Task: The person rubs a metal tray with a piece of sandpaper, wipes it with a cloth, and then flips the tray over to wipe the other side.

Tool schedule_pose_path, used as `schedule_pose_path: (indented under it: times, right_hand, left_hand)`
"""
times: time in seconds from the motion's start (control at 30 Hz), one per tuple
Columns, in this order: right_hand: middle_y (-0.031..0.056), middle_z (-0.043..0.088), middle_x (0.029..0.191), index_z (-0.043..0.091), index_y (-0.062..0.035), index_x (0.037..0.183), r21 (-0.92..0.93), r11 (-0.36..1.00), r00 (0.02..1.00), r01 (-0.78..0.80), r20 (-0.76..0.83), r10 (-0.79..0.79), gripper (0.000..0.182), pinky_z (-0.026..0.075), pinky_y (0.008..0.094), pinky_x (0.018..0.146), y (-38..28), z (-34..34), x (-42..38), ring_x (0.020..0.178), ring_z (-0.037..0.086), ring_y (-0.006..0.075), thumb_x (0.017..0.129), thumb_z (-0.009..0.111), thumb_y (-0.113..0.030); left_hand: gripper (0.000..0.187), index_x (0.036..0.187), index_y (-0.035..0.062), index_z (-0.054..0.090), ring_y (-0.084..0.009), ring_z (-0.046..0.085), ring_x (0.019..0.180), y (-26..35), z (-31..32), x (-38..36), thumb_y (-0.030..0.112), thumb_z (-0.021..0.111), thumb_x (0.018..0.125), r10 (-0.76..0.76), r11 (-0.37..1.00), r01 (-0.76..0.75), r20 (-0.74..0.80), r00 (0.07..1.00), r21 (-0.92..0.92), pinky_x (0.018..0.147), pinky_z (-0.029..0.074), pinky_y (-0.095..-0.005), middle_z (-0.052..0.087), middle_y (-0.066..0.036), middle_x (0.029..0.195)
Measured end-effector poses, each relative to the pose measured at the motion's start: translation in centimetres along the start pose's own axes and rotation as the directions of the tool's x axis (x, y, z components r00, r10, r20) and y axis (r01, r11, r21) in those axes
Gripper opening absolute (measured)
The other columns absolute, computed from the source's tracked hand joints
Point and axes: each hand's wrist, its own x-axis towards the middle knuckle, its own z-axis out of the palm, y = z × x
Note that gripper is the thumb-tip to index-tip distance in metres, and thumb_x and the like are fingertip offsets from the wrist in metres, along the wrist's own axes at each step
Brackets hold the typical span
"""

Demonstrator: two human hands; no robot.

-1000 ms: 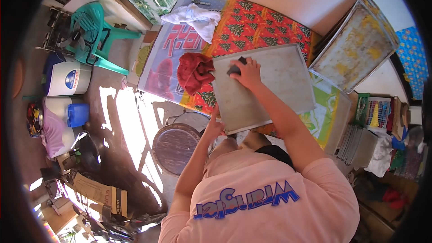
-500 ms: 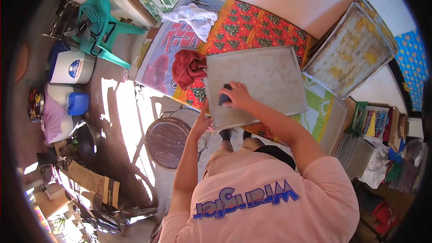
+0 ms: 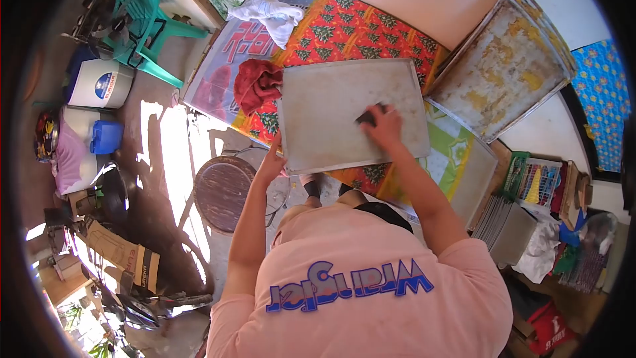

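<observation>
A flat grey baking tray (image 3: pixel 331 99) with a low raised rim lies on the covered table in front of me. My right hand (image 3: pixel 385 127) is closed round a small dark block (image 3: pixel 368 115) and presses it on the right half of the tray; its exact kind is hard to make out. At the tray's near left corner, my left hand (image 3: pixel 271 161) grips the rim, its fingers partly hidden at the edge. A crumpled red cloth (image 3: pixel 256 86) touches the tray's left side.
A white cloth (image 3: pixel 270 16) lies farther back on the table (image 3: pixel 344 26). Stained trays (image 3: pixel 497 66) lean against the wall at right. A round stool (image 3: pixel 225 193) stands at my left, and a green chair (image 3: pixel 146 23) beyond it. Crates and stacked trays (image 3: pixel 500 225) are at right.
My right hand has slid the dark block rightward and slightly away across the tray. My left hand stays at the tray's corner. The whole view has shifted a little.
</observation>
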Motion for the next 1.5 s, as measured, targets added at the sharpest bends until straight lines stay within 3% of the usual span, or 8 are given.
schedule_pose_path:
  times: [0.13, 0.27, 0.53, 0.67, 0.87, 1.0, 1.17, 1.5]
  right_hand:
    - [0.0161, 0.055, 0.108, 0.060, -0.0256, 0.112, -0.048, 0.964, 0.959, -0.261, -0.127, 0.253, 0.049, 0.043, 0.0515, 0.080, 2.1, -1.4, 0.4, 0.098, 0.053, 0.0387, 0.069, 0.076, -0.042]
    - [0.0161, 0.052, 0.115, 0.060, -0.0257, 0.112, 0.048, 0.983, 0.967, 0.175, 0.178, -0.181, 0.048, 0.039, 0.0507, 0.088, -2.7, -0.9, -4.0, 0.104, 0.051, 0.0386, 0.070, 0.076, -0.043]
    - [0.0162, 0.050, 0.116, 0.059, -0.0262, 0.119, -0.059, 0.879, 0.874, -0.472, -0.164, 0.458, 0.051, 0.039, 0.0514, 0.089, 3.9, -2.8, 3.7, 0.108, 0.050, 0.0357, 0.073, 0.075, -0.042]
    - [0.0158, 0.051, 0.116, 0.059, -0.0236, 0.116, -0.049, 0.999, 0.999, -0.002, 0.041, 0.004, 0.048, 0.039, 0.0494, 0.089, -1.9, -0.5, 1.8, 0.106, 0.050, 0.0351, 0.074, 0.074, -0.041]
    - [0.0162, 0.051, 0.116, 0.060, -0.0257, 0.113, -0.034, 0.930, 0.914, -0.367, -0.201, 0.354, 0.047, 0.038, 0.0507, 0.088, 3.6, -1.2, 8.1, 0.106, 0.049, 0.0374, 0.072, 0.075, -0.042]
    - [0.0164, 0.051, 0.117, 0.060, -0.0280, 0.116, 0.019, 0.995, 0.984, 0.098, 0.145, -0.099, 0.049, 0.038, 0.0502, 0.088, -3.2, 0.5, 2.7, 0.108, 0.048, 0.0373, 0.072, 0.075, -0.045]
    - [0.0140, 0.051, 0.117, 0.061, -0.0287, 0.115, -0.031, 0.968, 0.967, -0.249, -0.056, 0.247, 0.048, 0.037, 0.0490, 0.090, 0.3, -0.2, 7.2, 0.110, 0.048, 0.0356, 0.072, 0.076, -0.043]
    - [0.0105, 0.052, 0.111, 0.063, -0.0299, 0.109, -0.175, 0.983, 0.999, -0.054, -0.013, 0.052, 0.046, 0.038, 0.0454, 0.083, 0.6, -2.2, 6.6, 0.100, 0.050, 0.0314, 0.067, 0.079, -0.039]
  left_hand:
    - [0.090, 0.152, 0.0373, 0.008, -0.0151, 0.057, 0.047, -0.7, 0.2, 0.0, -0.007, 0.048, 0.084, -0.010, 0.998, 0.011, -0.025, 1.000, 0.066, 0.042, 0.048, -0.0289, 0.055, -0.008, 0.061]
    - [0.091, 0.152, 0.0372, 0.007, -0.0157, 0.057, 0.046, -1.1, 0.2, 0.1, -0.007, 0.047, 0.084, -0.006, 0.999, 0.007, -0.009, 1.000, 0.038, 0.041, 0.048, -0.0293, 0.057, -0.009, 0.062]
    - [0.092, 0.152, 0.0384, 0.008, -0.0164, 0.059, 0.047, -0.4, 0.6, 0.1, -0.008, 0.046, 0.083, -0.037, 0.999, 0.037, -0.015, 0.999, -0.017, 0.041, 0.049, -0.0302, 0.060, -0.012, 0.065]
    - [0.093, 0.152, 0.0393, 0.009, -0.0170, 0.058, 0.046, -1.1, 0.5, 0.3, -0.009, 0.046, 0.082, -0.035, 0.999, 0.035, -0.029, 0.999, 0.005, 0.041, 0.049, -0.0307, 0.060, -0.012, 0.064]
    - [0.093, 0.153, 0.0345, 0.010, -0.0137, 0.056, 0.051, -0.8, 0.5, -0.1, -0.012, 0.045, 0.081, 0.001, 0.999, 0.002, -0.047, 0.999, 0.045, 0.046, 0.047, -0.0281, 0.060, -0.010, 0.073]
    - [0.093, 0.154, 0.0281, 0.012, -0.0093, 0.051, 0.060, -0.2, 0.9, -0.3, -0.015, 0.044, 0.079, -0.014, 0.999, 0.016, -0.055, 0.998, 0.039, 0.054, 0.046, -0.0256, 0.060, -0.010, 0.111]
    - [0.094, 0.154, 0.0272, 0.013, -0.0078, 0.047, 0.064, -0.9, 0.8, -0.1, -0.017, 0.043, 0.077, 0.001, 1.000, -0.001, -0.049, 0.999, 0.002, 0.057, 0.046, -0.0264, 0.045, -0.006, 0.140]
    - [0.090, 0.154, 0.0289, 0.012, -0.0084, 0.050, 0.061, 0.0, 0.8, -0.4, -0.015, 0.044, 0.082, -0.041, 0.999, 0.040, -0.046, 0.998, -0.025, 0.053, 0.047, -0.0264, 0.058, -0.010, 0.112]
